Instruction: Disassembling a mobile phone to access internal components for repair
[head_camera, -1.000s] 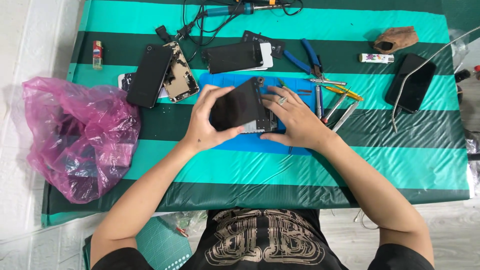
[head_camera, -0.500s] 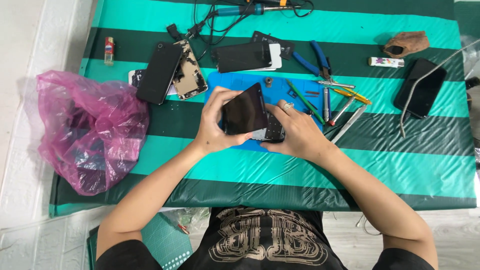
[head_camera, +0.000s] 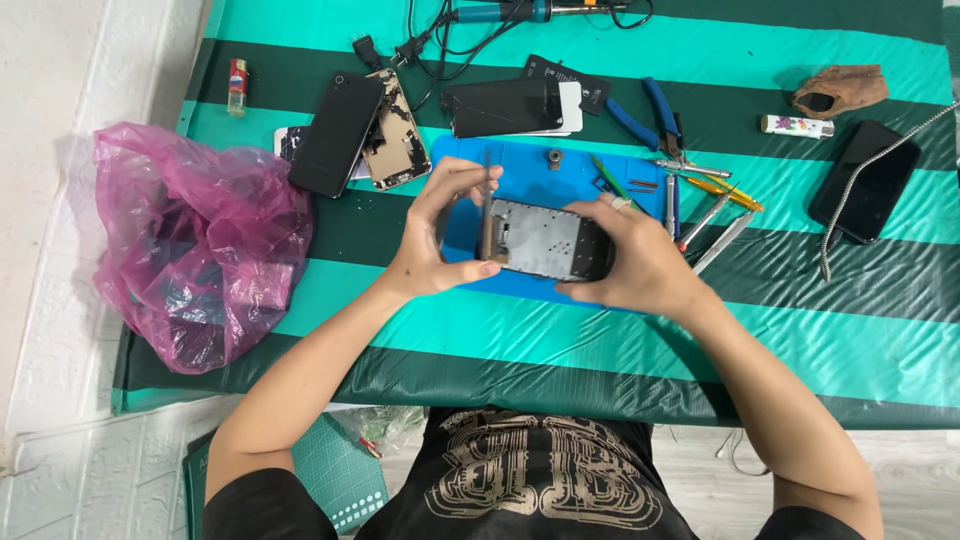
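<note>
In the middle of the frame, both hands held an opened phone (head_camera: 545, 238) just above a blue mat (head_camera: 520, 165). The phone lay sideways and showed its grey metal inside. The left hand (head_camera: 435, 235) was closed on the left end of the phone, with the thumb below and the fingertips (head_camera: 482, 177) curled over a thin dark panel that stood on its edge at that end. I could not tell if this panel was joined to the phone or apart from it. The right hand (head_camera: 640, 262) was clamped on the right end of the phone, the fingers wrapped over its edge.

The mat rested on a table with a green striped cloth (head_camera: 860, 340). In the upper left of the frame lay a black phone (head_camera: 335, 133), and just beside it another phone with its back open (head_camera: 397, 143). A dark screen panel (head_camera: 505, 107) lay at the upper middle. To the right of the mat were blue pliers (head_camera: 650, 115) and some small tools (head_camera: 705, 200). In the upper right lay one more black phone (head_camera: 865, 180) and a white lighter (head_camera: 797, 126). A pink plastic bag (head_camera: 195, 245) sat at the left edge of the table.
</note>
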